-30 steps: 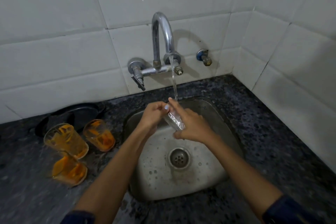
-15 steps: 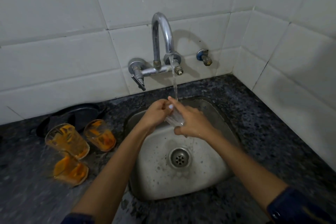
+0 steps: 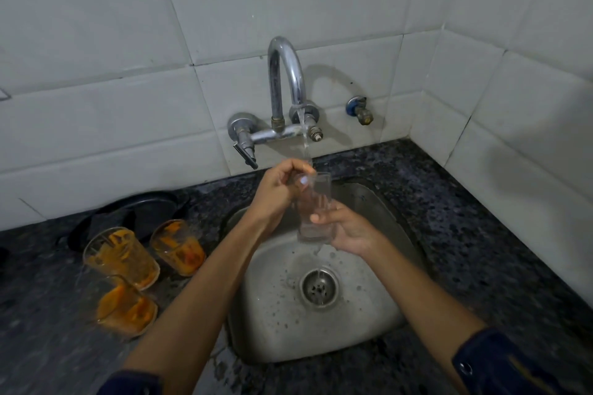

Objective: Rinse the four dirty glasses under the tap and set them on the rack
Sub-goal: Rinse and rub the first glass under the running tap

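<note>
Clear, straight-sided drinking glass [image 3: 315,212], seen from the head camera, is sitting upright under the chrome tap [image 3: 286,74] stream above the steel sink [image 3: 378,321], right hand [image 3: 351,229] gripping its base, left hand [image 3: 278,191] pinching its rim; wet, it is likely handling slippery, light and fragile, best gripped low around its wall.

Glossy white wall tiles [image 3: 96,125] meet in a corner at the right. Below them runs a dark speckled stone counter [image 3: 475,234], dimly lit, with soft reflections on the tiles.
</note>
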